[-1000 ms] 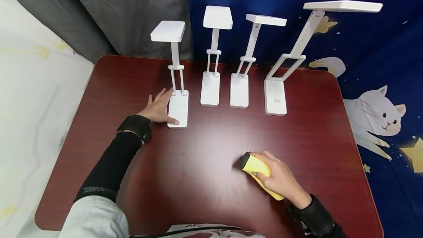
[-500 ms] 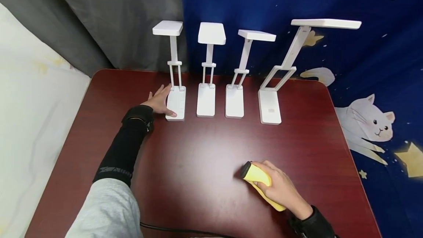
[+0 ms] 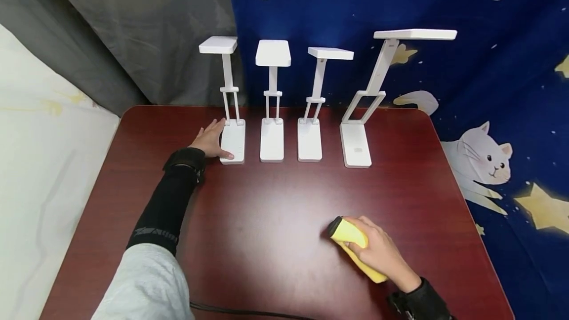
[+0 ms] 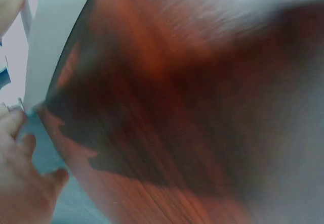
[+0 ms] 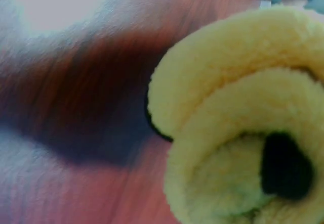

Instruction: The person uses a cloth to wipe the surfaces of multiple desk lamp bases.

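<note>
Leftmost in a row of white desk lamps, one desk lamp (image 3: 232,140) stands upright on the dark red table. My left hand (image 3: 209,140) holds its base at the left side, thumb over the front left corner and fingers spread along the side and back. In the left wrist view, the lamp base (image 4: 55,27) fills the upper left corner, with spread fingers (image 4: 30,183) below it. My right hand (image 3: 378,248) grips a rolled yellow towel (image 3: 348,233) with a dark edge, low over the table. The right wrist view shows the coiled, fluffy end of the towel (image 5: 217,107).
Three more desk lamps stand to the right: a second lamp (image 3: 272,142), a third lamp (image 3: 309,142) and a taller fourth lamp (image 3: 355,147). Behind the table (image 3: 266,270) hang grey and blue curtains (image 3: 311,4). A black cable (image 3: 249,313) lies near the front edge.
The left hand has slid the leftmost lamp back, so its base front now lines up with its neighbours. The head view has shifted. The right hand stays almost still with the towel.
</note>
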The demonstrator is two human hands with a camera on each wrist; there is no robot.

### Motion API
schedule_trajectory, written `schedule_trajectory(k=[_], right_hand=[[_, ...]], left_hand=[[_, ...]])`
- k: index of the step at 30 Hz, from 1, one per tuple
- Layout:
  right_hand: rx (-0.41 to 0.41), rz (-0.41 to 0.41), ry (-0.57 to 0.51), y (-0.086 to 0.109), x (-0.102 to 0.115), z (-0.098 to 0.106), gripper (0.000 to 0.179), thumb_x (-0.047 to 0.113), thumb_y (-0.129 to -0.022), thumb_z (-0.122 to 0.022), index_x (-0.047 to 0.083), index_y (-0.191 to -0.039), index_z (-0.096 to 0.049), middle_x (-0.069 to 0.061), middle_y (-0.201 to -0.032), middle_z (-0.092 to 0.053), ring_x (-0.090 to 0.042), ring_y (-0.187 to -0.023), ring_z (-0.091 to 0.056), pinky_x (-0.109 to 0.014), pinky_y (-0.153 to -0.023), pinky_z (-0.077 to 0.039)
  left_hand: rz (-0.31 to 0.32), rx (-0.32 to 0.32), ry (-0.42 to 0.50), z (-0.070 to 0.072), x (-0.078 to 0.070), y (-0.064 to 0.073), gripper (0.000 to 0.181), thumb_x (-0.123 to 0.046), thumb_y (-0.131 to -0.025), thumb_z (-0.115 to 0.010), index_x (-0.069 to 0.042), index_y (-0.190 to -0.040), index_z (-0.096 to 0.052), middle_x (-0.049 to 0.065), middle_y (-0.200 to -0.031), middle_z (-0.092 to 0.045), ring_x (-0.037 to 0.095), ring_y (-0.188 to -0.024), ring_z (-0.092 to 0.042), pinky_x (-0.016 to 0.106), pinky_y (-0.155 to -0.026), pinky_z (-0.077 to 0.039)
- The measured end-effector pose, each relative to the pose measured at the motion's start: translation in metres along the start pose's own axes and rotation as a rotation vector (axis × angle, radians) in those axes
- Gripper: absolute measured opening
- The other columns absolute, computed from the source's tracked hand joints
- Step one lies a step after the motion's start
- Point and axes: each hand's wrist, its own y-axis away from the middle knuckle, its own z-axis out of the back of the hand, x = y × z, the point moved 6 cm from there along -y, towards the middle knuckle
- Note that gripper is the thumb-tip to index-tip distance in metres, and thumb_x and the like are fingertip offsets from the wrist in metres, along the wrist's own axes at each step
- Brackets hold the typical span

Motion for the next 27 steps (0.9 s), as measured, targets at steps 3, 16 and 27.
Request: schedule_trajectory(k=[3, 16, 27], right_hand=[[-0.080, -0.072, 0.069, -0.011, -0.024, 0.015, 0.054, 0.005, -0.078, -0.082, 0.001, -0.131, -0.069, -0.012, -0.104, -0.069, -0.019, -0.078, -0.060, -0.034, -0.063, -0.049], [-0.310, -0.414, 0.312, -0.041, -0.095, 0.053, 0.065, 0.017, -0.094, -0.068, -0.004, -0.150, -0.042, -0.035, -0.125, -0.046, -0.062, -0.090, -0.060, -0.072, -0.062, -0.048], [-0.142, -0.521, 0.296, -0.064, -0.103, 0.054, 0.083, 0.035, -0.101, -0.058, -0.009, -0.158, -0.017, -0.041, -0.128, -0.033, -0.058, -0.102, -0.046, -0.070, -0.069, -0.050]], left_hand=[[-0.017, -0.082, -0.050, 0.003, -0.007, 0.016, 0.113, -0.028, -0.087, -0.086, 0.005, -0.165, -0.011, 0.025, -0.173, -0.016, 0.040, -0.163, -0.011, 0.067, -0.128, -0.006], [-0.022, -0.334, -0.064, 0.016, -0.021, 0.139, 0.092, -0.018, -0.097, -0.071, 0.003, -0.166, -0.013, 0.026, -0.171, -0.021, 0.041, -0.161, -0.019, 0.072, -0.125, 0.000], [0.062, -0.384, -0.099, 0.013, -0.012, 0.173, 0.090, -0.024, -0.100, -0.068, 0.007, -0.164, -0.013, 0.032, -0.169, -0.019, 0.047, -0.160, -0.016, 0.077, -0.121, 0.008]])
